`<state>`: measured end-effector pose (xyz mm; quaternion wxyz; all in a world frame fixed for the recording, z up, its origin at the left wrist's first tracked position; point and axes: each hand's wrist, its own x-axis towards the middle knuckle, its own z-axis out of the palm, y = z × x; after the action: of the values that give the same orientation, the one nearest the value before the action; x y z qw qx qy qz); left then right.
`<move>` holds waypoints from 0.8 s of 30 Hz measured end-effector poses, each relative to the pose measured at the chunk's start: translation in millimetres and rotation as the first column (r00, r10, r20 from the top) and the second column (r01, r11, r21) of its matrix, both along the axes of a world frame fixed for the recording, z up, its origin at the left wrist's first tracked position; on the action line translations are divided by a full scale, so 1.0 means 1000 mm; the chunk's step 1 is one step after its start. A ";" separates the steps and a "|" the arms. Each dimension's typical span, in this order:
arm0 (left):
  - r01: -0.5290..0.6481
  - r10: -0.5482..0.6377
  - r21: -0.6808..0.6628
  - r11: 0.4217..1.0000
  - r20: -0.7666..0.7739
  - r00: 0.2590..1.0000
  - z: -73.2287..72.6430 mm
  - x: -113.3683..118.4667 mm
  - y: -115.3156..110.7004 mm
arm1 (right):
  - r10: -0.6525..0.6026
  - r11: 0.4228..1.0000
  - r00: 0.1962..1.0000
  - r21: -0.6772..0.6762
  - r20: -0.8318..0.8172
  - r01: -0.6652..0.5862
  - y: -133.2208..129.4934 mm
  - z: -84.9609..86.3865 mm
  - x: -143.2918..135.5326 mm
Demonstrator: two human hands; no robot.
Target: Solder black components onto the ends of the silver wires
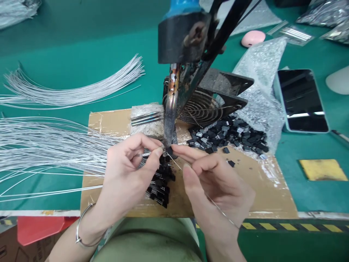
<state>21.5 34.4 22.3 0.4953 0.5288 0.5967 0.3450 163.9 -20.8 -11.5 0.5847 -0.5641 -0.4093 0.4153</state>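
The soldering iron (171, 96) pointed down.
At eight o'clock from its tip (168, 139), the left hand (132, 169) pinched a grey wire (144, 154) (the end was hidden); at four, the right hand (215, 182) gripped a thin wire (175, 162).

No text can be read; print (23, 254) on the brown carton (50, 243) is unclear.

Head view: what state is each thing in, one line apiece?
Left hand, pinching a white wire.
Right hand, closed on a thin wire.
Soldering iron, pointing down; heat can't be told.
Fan, spinning or not unclear.
Phone, face up, screen dark.
Black pieces, loosely heaped.
Upper wire bundle, lying curved.
Yellow pad, lying flat.
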 end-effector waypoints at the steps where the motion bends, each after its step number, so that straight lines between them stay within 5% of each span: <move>1: -0.001 0.001 0.011 1.000 0.004 1.000 0.000 0.000 0.000 | -0.005 1.000 1.000 0.006 0.003 0.005 0.000 0.000 0.000; 24: -0.010 0.008 0.058 0.998 0.024 1.000 -0.001 0.001 0.002 | -0.023 0.999 0.999 0.048 0.041 0.021 0.002 -0.002 -0.002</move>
<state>22.9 36.1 20.9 0.4851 0.5362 0.5828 0.3708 162.0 -19.3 -13.3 0.5939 -0.5630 -0.4250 0.3870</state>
